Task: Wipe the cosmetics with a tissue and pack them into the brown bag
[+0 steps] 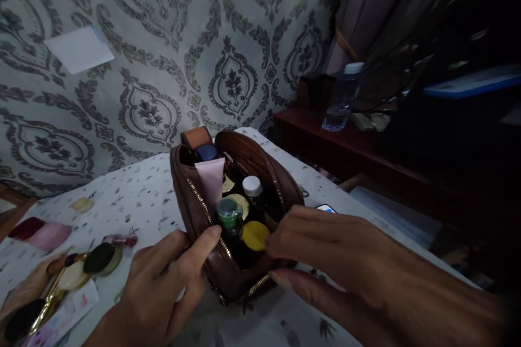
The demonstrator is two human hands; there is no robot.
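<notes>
A brown zippered bag (pixel 191 195) stands unzipped on the patterned sheet. Inside it are a pink tube (pixel 210 180), a dark blue cap (pixel 207 152), a green-lidded jar (pixel 229 213), a white-capped dark bottle (pixel 253 186) and a yellow lid (pixel 255 235). My left hand (pixel 163 276) is at the bag's near left edge, its index finger stretched against the zipper beside the green jar. My right hand (pixel 329 249) closes its fingers and thumb around the bag's near right rim, next to the yellow lid.
Makeup items lie on the sheet at left, including a brush (pixel 44 303), an open round compact (pixel 100 260) and a pink sponge (pixel 51 235). A water bottle (pixel 342 97) stands on a dark red table (pixel 297 122) at right. Behind is patterned wallpaper with a white paper (pixel 80 50).
</notes>
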